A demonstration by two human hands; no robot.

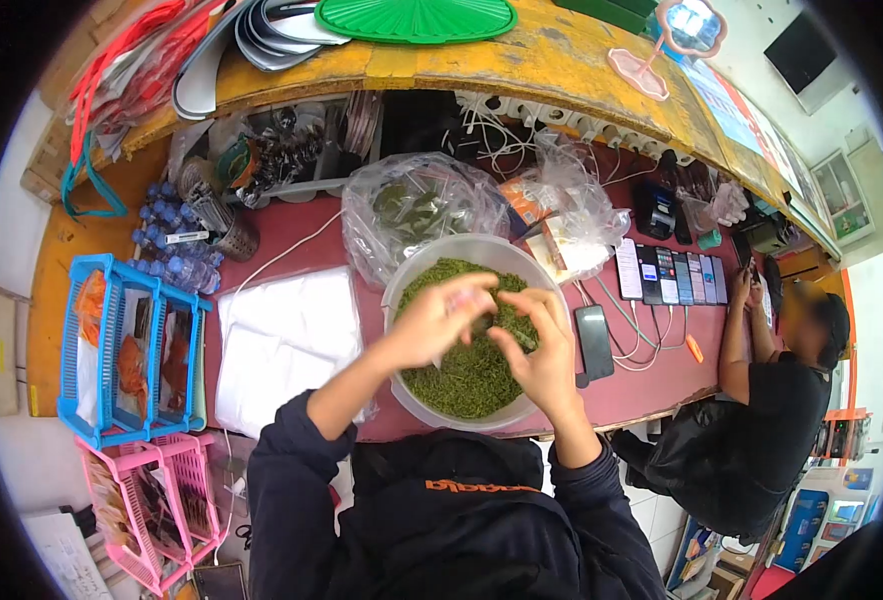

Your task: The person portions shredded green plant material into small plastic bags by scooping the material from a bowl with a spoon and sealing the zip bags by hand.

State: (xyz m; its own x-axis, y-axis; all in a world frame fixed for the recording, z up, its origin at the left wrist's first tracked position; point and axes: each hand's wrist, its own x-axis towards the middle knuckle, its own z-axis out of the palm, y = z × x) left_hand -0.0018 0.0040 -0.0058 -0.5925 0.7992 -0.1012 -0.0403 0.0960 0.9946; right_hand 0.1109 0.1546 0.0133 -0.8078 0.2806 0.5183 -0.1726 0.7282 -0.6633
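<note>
A white plastic tub [399,398] filled with chopped green herbs [462,385] stands on the red tabletop. Over its middle both hands are held close to each other. My left hand [445,318] is blurred, its fingers bent toward the other hand; whether it holds anything is not clear. My right hand [540,345] has its thumb and fingers curved apart, with a small dark or clear thing near the fingertips that I cannot make out. Behind the tub lies a clear plastic bag [362,215] with more green stuff inside. White plastic bags [287,345] lie in a stack at the left.
Blue baskets [112,400] and a pink basket [167,500] stand at the left. Phones [668,275] with cables lie right of the tub, a dark phone [593,342] nearest. A yellow shelf [402,65] overhangs the back. Another person [782,410] sits at the right.
</note>
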